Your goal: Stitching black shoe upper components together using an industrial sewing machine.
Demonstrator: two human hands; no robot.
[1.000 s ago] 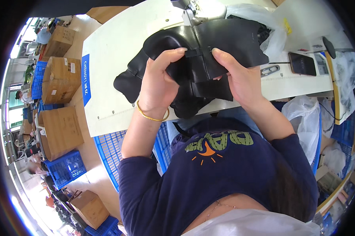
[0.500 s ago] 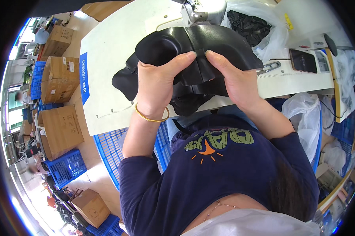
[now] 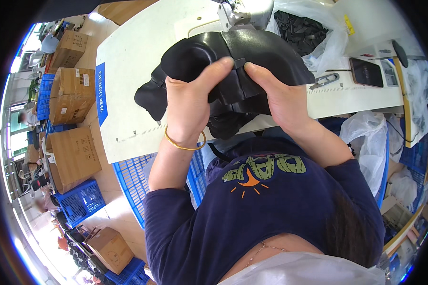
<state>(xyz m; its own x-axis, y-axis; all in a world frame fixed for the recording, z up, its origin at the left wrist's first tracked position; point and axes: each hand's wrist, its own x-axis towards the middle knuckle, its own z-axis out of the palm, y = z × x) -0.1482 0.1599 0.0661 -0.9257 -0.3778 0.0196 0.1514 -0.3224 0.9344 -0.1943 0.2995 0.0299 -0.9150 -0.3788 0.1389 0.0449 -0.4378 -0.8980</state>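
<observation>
At the center, over the near edge of a white table, two bare hands grip a black piece. The left hand and right hand pinch it closely, thumbs on top and almost meeting, fingers hidden beneath. Between the thumb tips sits a small black tab, lying across a seam that runs from 12 to 6 o'clock down the piece.

The piece looks leathery, smooth and glossy. Left of the seam it sinks into a deep rounded hollow; right of it, it swells and curves to a corner near 3 o'clock. A flap juts out at 8 o'clock, and darker folds bunch at 6.

From the piece, a metal machine head stands at 12 o'clock, just behind it; a clear bag of black scraps at 2; grey snips and, farther, a phone at 3; a blue crate at 7.
</observation>
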